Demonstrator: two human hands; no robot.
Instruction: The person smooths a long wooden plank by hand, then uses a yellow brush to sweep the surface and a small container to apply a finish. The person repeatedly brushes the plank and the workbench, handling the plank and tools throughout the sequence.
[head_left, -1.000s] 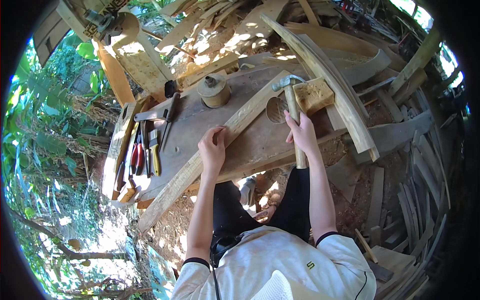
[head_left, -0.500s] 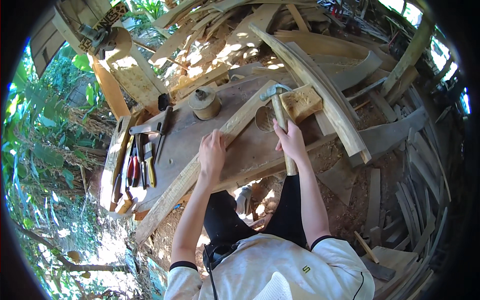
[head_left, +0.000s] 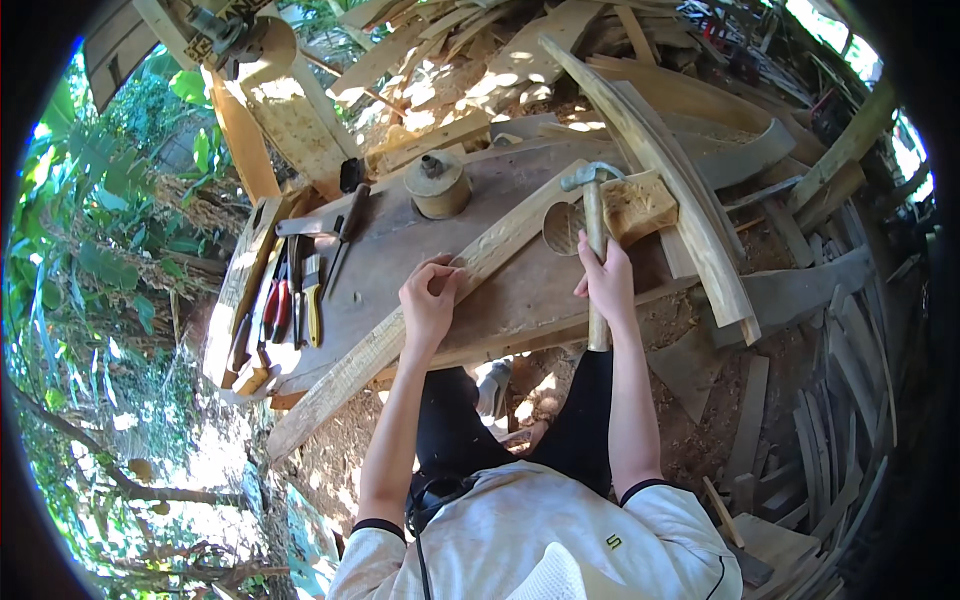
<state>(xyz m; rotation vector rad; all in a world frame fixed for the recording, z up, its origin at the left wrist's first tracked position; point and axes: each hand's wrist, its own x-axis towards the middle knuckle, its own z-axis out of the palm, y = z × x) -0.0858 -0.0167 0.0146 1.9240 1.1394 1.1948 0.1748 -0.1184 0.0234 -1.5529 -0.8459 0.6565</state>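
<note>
My right hand (head_left: 608, 278) is wrapped round the wooden handle of a claw hammer (head_left: 594, 215), its metal head pointing away from me over the bench. A long rough wooden plank (head_left: 375, 345) lies slantwise across the bench and juts past its near left edge. At the plank's middle, my left hand (head_left: 429, 302) rests with thumb and forefinger curled together in a pinch; whatever is between the fingertips is too small to make out. Beside the hammer sit a round brown bowl (head_left: 562, 228), like half a shell, and a chunky wooden block (head_left: 642, 207).
The wooden bench (head_left: 380, 260) bears a round lidded pot (head_left: 437, 187). At its left lie red-handled pliers (head_left: 281, 308), a yellow-handled brush (head_left: 313, 300) and a dark-handled tool (head_left: 354, 215). A long curved timber (head_left: 670, 180) leans at the right. Scrap boards (head_left: 540, 50) are heaped behind.
The view has shifted, so the bench sits farther right in it. My left fingers have turned from pointing down on the plank to a rounded pinch. My right hand keeps its hold on the hammer.
</note>
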